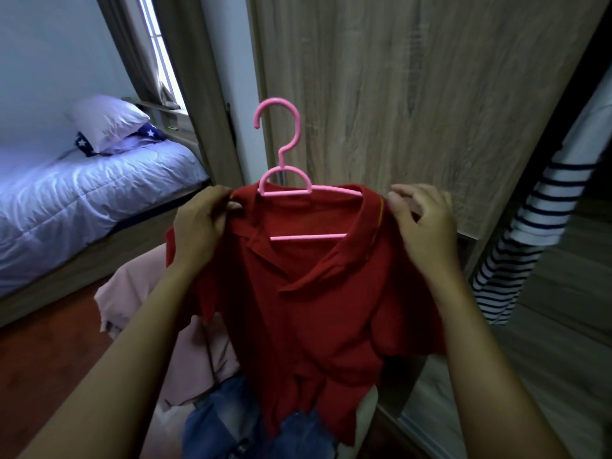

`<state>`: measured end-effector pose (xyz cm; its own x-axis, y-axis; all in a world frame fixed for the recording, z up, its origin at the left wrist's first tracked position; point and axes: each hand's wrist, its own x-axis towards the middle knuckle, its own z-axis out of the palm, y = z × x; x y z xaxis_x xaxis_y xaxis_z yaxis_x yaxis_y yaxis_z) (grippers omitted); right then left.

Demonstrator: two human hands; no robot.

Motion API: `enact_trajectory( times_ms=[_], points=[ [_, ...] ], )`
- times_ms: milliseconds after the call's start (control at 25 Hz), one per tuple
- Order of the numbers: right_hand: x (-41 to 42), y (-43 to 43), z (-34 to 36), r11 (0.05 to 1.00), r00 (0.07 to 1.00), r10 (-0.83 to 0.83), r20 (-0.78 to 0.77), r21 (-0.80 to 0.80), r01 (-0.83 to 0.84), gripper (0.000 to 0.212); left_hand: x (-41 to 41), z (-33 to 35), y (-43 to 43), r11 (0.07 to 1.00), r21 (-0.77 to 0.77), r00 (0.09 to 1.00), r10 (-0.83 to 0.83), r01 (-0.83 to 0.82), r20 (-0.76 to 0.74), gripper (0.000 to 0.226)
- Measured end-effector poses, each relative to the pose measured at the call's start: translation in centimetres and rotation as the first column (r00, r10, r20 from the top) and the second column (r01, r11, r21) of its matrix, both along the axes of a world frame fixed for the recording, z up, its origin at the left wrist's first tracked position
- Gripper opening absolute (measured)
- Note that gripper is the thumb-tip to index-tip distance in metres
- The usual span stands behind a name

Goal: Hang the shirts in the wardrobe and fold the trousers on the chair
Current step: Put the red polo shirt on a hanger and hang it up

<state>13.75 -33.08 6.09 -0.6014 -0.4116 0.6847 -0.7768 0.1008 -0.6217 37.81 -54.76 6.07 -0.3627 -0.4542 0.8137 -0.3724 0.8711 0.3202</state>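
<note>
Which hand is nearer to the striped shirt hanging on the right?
Right. The right hand holds the red shirt at the shoulder beside the striped shirt; the left hand holds the other shoulder, beyond the pink hanger.

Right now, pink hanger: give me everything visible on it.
The pink hanger looks like thin plastic: open hook on top, short stem, small arch, top bar and lower crossbar. It stands upright before the wardrobe door, hooked on nothing. A red shirt drapes over it, hiding its ends; both bars show in the open collar. The left hand and right hand pinch the shirt's shoulders.
</note>
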Motion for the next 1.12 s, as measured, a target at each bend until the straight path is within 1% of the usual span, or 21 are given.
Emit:
enact_trajectory(
  times_ms=[40, 80, 120, 160, 200, 280, 360, 440, 480, 560, 640, 760, 840, 920, 1000, 1040, 1120],
  points=[
    [-0.1, -0.2, 0.2, 0.990, 0.996, 0.087, -0.021, 0.110, -0.084, 0.037, -0.1, 0.2, 0.2, 1.000, -0.005, 1.000, -0.011, 0.011, -0.001, 0.017],
    [0.0, -0.4, 0.6, 0.967, 0.987, 0.161, -0.009, 0.202, -0.156, 0.034, -0.3, 0.4, 0.4, 1.000, -0.007, 1.000, -0.019, 0.019, 0.004, 0.016],
    [0.0, -0.5, 0.7, 0.943, 0.977, 0.211, 0.007, 0.261, -0.205, 0.031, -0.4, 0.4, 0.5, 1.000, -0.007, 1.000, -0.026, 0.026, 0.013, 0.015],
    [0.0, -0.6, 0.8, 0.934, 0.974, 0.228, -0.007, 0.284, -0.217, 0.028, -0.4, 0.5, 0.7, 0.999, 0.000, 0.999, -0.035, 0.035, 0.022, 0.014],
    [-0.1, -0.7, 0.9, 0.939, 0.976, 0.214, -0.041, 0.284, -0.194, 0.028, -0.2, 0.5, 0.7, 0.998, 0.021, 0.998, -0.059, 0.058, 0.033, 0.015],
    [-0.1, -0.8, 1.0, 0.961, 0.985, 0.135, -0.106, 0.256, -0.105, 0.032, 0.1, 1.0, 0.9, 0.984, 0.131, 0.989, -0.132, 0.122, 0.063, 0.017],
    [0.2, -0.7, 0.7, 0.969, 0.984, 0.092, -0.154, 0.242, -0.053, 0.036, 0.0, 1.7, 1.1, 0.959, 0.258, 0.987, -0.141, 0.118, 0.074, 0.021],
    [0.9, -0.9, 0.1, 0.971, 0.977, 0.077, -0.198, 0.239, -0.028, 0.036, -0.9, 2.0, 1.3, 0.918, 0.385, 0.990, -0.125, 0.090, 0.066, 0.035],
    [1.4, -1.0, -0.2, 0.971, 0.974, 0.069, -0.217, 0.239, -0.016, 0.036, -1.4, 2.0, 1.5, 0.906, 0.418, 0.988, -0.115, 0.064, 0.100, 0.043],
    [1.7, -1.2, -0.5, 0.971, 0.972, 0.040, -0.233, 0.238, 0.017, 0.033, -2.0, 1.2, 1.7, 0.929, 0.369, 0.972, -0.081, -0.007, 0.221, 0.052],
    [1.5, -1.0, -0.8, 0.971, 0.972, 0.020, -0.234, 0.236, 0.037, 0.028, -1.5, 0.8, 1.7, 0.942, 0.330, 0.950, -0.047, -0.061, 0.309, 0.052],
    [1.7, -0.7, -0.9, 0.973, 0.961, 0.011, -0.276, 0.225, 0.053, 0.026, -1.1, 0.4, 1.3, 0.942, 0.285, 0.925, 0.059, -0.176, 0.376, 0.038],
    [2.4, -0.8, -0.7, 0.961, 0.937, -0.030, -0.347, 0.248, 0.122, 0.022, -1.3, 0.1, 1.1, 0.941, 0.250, 0.914, 0.119, -0.228, 0.388, 0.036],
    [3.1, -1.0, -0.6, 0.931, 0.901, -0.079, -0.427, 0.291, 0.220, 0.020, -1.4, 0.3, 1.0, 0.944, 0.245, 0.929, 0.129, -0.223, 0.346, 0.036],
    [3.4, -1.2, -0.6, 0.923, 0.894, -0.101, -0.436, 0.294, 0.248, 0.020, -1.2, 1.2, 0.9, 0.959, 0.222, 0.948, 0.106, -0.178, 0.300, 0.038],
    [3.2, -1.2, -0.7, 0.932, 0.906, -0.114, -0.407, 0.273, 0.240, 0.021, -1.0, 1.7, 0.9, 0.966, 0.212, 0.947, 0.080, -0.151, 0.311, 0.044],
    [2.8, -1.0, -0.6, 0.959, 0.946, -0.130, -0.298, 0.205, 0.196, 0.023, -0.4, 2.2, 0.8, 0.962, 0.242, 0.913, 0.018, -0.127, 0.407, 0.050]
  ],
)
